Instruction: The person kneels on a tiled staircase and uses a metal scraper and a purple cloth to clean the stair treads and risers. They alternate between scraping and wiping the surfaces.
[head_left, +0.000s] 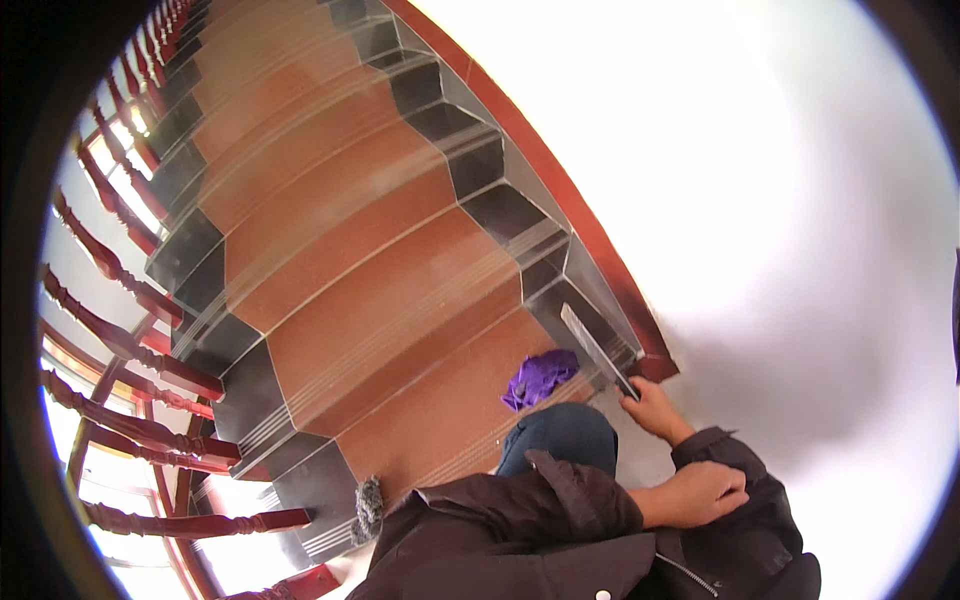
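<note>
My right hand (651, 409) is shut on the dark end of a long, narrow blade-like tool (596, 345); its exact kind cannot be told. The tool's pale end points up and left over the black edge tiles beside the wall. My left arm reaches across my body, and my left hand (701, 493) lies with curled fingers against my right sleeve (750, 480); whether it grips the fabric is unclear. A crumpled purple cloth (540, 379) lies on the stair tread just left of the tool. At the left, a fluffy grey item (368, 510) rests on the black edge tiles.
Tiled stairs (390, 270), reddish-brown in the middle with black edges, run towards the top of the view. Dark red balusters (135, 442) line the left side. A red skirting (592, 225) follows the white wall (750, 225) at right. My knee (562, 439) is bent before me.
</note>
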